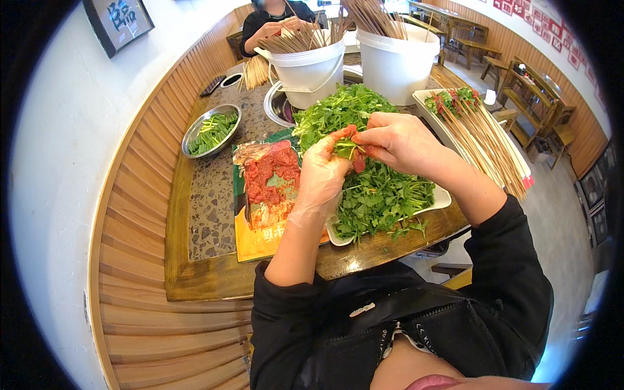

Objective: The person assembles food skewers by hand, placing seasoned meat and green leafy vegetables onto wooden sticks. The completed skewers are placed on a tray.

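Observation:
My left hand (321, 168), in a clear plastic glove, grips a small bundle of green sprigs with a strip of red marinated meat (359, 160) around part of it. My right hand (392, 141) pinches the meat at the bundle's right side. Both hands are over a heap of cilantro (385, 200) on a white tray (441, 199). To the left, slices of red raw meat (273, 170) lie on a printed plastic package (253, 246). A steel bowl (237, 127) of cut green stalks stands further left.
Two white buckets (312, 73) (397, 63) of wooden skewers stand at the back. A white tray (516, 158) at right holds skewers with meat and greens. Across the table sits another person (251, 29), hands raised. A phone (212, 86) lies at back left, near loose skewers (256, 73).

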A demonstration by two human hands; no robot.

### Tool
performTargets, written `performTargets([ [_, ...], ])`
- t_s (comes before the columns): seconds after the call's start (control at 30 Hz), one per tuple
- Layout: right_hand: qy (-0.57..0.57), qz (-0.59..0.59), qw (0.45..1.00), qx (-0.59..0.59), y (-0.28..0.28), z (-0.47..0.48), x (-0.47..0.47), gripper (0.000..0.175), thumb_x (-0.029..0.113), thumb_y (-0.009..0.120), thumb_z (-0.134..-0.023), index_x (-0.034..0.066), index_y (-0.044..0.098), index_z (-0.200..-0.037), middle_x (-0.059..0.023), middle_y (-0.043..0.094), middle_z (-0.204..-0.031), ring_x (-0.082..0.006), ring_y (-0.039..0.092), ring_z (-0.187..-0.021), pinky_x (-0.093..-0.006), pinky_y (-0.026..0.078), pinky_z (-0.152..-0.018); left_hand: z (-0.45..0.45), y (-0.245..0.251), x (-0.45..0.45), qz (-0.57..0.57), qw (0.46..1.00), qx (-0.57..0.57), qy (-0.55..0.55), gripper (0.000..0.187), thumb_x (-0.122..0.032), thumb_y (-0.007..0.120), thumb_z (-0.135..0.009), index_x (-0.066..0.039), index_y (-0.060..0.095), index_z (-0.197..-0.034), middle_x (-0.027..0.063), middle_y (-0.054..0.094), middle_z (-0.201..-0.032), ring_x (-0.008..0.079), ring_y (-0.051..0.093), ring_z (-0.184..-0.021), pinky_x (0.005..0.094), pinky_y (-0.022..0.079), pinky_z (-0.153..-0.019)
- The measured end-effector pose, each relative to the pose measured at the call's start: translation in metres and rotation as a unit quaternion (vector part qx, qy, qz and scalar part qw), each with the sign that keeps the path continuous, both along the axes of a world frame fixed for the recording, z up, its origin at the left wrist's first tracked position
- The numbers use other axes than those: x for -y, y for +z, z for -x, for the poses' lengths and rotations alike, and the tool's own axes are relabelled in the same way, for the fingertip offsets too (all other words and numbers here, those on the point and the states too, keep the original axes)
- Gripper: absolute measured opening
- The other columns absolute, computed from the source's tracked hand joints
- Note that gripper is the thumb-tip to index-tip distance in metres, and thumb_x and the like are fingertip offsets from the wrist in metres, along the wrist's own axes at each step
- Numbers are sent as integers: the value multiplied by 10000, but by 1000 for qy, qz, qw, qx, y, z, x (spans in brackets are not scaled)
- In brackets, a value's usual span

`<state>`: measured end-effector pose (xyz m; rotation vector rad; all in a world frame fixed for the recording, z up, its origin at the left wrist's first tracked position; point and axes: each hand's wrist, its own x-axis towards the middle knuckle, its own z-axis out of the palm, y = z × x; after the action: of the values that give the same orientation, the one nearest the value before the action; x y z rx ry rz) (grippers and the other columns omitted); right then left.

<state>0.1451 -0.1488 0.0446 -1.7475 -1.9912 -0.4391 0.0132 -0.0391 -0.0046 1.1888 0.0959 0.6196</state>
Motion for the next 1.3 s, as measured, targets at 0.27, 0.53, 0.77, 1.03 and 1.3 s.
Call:
performTargets([
  [0.27, 16, -41, 998, 53, -8, 4, -8, 113, 156, 662, -706, 95, 609, -786, -53, 556, -758, -251, 597, -751, -361, 505, -591, -4, -4, -3, 2, 1000, 6, 7, 401, 5, 560, -820, 54, 486, -1211, 30, 575, -923, 103, 535, -768, 226, 452, -713],
  [0.53, 57, 50, 989, -130, 11, -2, -1, 406, 74, 637, -752, 76, 567, -1153, -132, 610, -926, -307, 591, -906, -384, 482, -801, 0, -5, -12, -25, 997, 31, 69, 303, 34, 518, -841, 52, 541, -1143, 69, 613, -983, 114, 573, -794, 239, 480, -721],
  [0.77, 46, -45, 970, -236, 20, -2, 1, 290, 20, 631, -757, 44, 613, -1046, -102, 619, -943, -245, 616, -875, -315, 497, -754, -1, -7, -19, 32, 998, 41, 33, 316, 42, 570, -833, 44, 542, -1148, 95, 614, -1036, 148, 616, -871, 256, 512, -739],
  [1.03, 67, -167, 955, -235, 1, -13, -16, 222, 17, 576, -834, 16, 598, -1054, -84, 616, -1000, -204, 604, -918, -304, 482, -818, 2, -4, -21, 89, 994, 58, 21, 346, 34, 525, -853, 55, 486, -1197, 156, 598, -1085, 227, 617, -946, 288, 511, -775],
  [1.3, 94, -126, 746, -647, -24, -10, -50, 279, 188, 446, -963, 22, 560, -1157, -26, 585, -1136, -118, 524, -1048, -278, 402, -901, 5, 0, -15, 115, 990, 81, -29, 365, 13, 522, -850, 52, 467, -1208, 196, 576, -1142, 276, 598, -1026, 305, 500, -813],
])
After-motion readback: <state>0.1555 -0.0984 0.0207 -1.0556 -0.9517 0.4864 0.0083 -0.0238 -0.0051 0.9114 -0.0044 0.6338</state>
